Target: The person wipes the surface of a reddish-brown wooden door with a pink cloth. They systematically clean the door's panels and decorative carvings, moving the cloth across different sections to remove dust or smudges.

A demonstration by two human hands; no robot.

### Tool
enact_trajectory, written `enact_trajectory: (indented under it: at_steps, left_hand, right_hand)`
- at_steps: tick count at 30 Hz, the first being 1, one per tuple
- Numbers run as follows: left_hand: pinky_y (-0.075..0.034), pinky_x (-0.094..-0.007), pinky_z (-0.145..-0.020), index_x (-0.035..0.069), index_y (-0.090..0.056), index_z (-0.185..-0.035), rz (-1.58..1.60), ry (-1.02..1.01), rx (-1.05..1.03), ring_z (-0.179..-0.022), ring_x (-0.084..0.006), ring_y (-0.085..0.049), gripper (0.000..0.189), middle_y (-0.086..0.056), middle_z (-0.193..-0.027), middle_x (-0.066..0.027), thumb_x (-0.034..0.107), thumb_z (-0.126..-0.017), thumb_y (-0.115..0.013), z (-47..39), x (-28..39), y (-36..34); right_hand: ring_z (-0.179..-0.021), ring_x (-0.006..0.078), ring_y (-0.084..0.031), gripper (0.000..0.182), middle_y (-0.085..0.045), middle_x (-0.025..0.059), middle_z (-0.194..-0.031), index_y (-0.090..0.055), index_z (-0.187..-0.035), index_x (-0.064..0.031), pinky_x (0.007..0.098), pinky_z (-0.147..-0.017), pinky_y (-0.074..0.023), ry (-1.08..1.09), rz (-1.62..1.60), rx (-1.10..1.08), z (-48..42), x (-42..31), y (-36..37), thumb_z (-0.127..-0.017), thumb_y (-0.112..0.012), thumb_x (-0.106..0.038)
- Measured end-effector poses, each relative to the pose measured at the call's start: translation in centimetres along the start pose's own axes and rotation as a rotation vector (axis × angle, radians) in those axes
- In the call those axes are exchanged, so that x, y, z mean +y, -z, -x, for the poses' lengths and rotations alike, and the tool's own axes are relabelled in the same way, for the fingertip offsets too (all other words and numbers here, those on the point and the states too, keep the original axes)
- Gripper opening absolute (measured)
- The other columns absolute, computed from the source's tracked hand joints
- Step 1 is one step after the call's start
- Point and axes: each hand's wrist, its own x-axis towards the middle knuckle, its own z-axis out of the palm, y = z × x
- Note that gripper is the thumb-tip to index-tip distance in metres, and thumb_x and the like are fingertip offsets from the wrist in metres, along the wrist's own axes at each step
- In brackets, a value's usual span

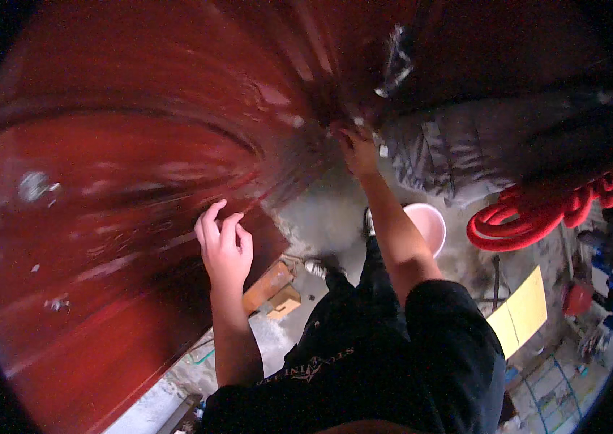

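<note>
A glossy dark-red door panel [138,152] fills the left side, bearing a round metal lock or knob [35,186]. My left hand [225,244] is raised in front of it, fingers apart and slightly curled, with nothing in them. My right hand [359,149] reaches forward to a dark, blurred area where red surfaces meet. Its fingertips are in shadow, so whether they grip or only touch something is unclear. Above it, a bright metal handle [395,62] is fixed to the darker red surface. A grey cloth or garment [447,152] hangs just right of this hand.
On the concrete floor [328,217] stands a pink bucket [435,225], partly behind my right forearm. Thick red coiled tubing or rope [523,228] hangs at right, above a yellow board [523,312]. A small cardboard box [284,302] sits near the door's lower edge.
</note>
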Motion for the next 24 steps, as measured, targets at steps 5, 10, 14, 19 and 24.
enact_trajectory:
  at_steps: [5, 10, 14, 19, 24]
  left_hand:
    - [-0.061, -0.0443, -0.088, 0.006, -0.075, -0.102, -0.015, -0.02, 0.244, -0.103, -0.0308, -0.072, 0.022, -0.07, -0.129, -0.0131, -0.008, -0.085, -0.07, -1.8, -1.4, 6.6]
    - [-0.061, -0.0414, -0.084, 0.0, -0.074, -0.104, 0.005, -0.125, 0.554, -0.101, -0.0307, -0.072, 0.023, -0.065, -0.134, -0.018, -0.013, -0.087, -0.066, -2.9, -1.0, 14.3]
    - [-0.056, -0.0476, -0.096, 0.006, -0.076, -0.106, -0.159, -0.159, 0.774, -0.121, -0.0389, -0.059, 0.029, -0.066, -0.132, -0.0141, -0.007, -0.082, -0.067, -4.6, -1.3, 16.5]
    - [-0.045, -0.0547, -0.115, 0.007, -0.068, -0.133, -0.266, -0.094, 0.857, -0.135, -0.0411, -0.051, 0.048, -0.058, -0.146, -0.0162, -0.004, -0.087, -0.067, -5.3, -1.2, 20.1]
    - [-0.047, -0.0551, -0.114, 0.002, -0.063, -0.137, -0.111, -0.062, 0.852, -0.133, -0.0419, -0.053, 0.052, -0.057, -0.145, -0.0182, -0.004, -0.086, -0.067, -5.2, -1.2, 20.0]
  right_hand:
    - [-0.126, 0.0373, -0.07, 0.043, -0.073, 0.0165, -0.137, -0.075, -0.132, -0.0072, 0.0452, -0.109, -0.0548, 0.174, -0.266, 0.044, -1.1, -10.3, 8.3, -0.089, -0.077, -0.005]
    - [-0.132, 0.0373, -0.065, 0.053, -0.072, 0.0148, -0.14, -0.077, -0.13, -0.0091, 0.0457, -0.114, -0.0526, 0.702, -0.215, 0.208, -9.4, -27.3, 21.4, -0.079, -0.078, 0.004]
    - [-0.129, 0.0395, -0.064, 0.05, -0.07, 0.0153, -0.135, -0.076, -0.13, -0.0111, 0.0478, -0.112, -0.0519, 1.014, -0.198, 0.429, -16.4, -41.1, 29.4, -0.082, -0.078, 0.004]
    - [-0.123, 0.0427, -0.063, 0.049, -0.068, 0.0177, -0.133, -0.072, -0.135, -0.0138, 0.0499, -0.109, -0.0531, 1.248, -0.154, 0.629, -23.5, -54.7, 37.1, -0.086, -0.076, -0.006]
    - [-0.126, 0.0428, -0.062, 0.049, -0.066, 0.0148, -0.139, -0.071, -0.138, -0.0152, 0.0497, -0.113, -0.0522, 1.203, -0.039, 0.733, -25.7, -58.0, 36.0, -0.089, -0.074, -0.009]
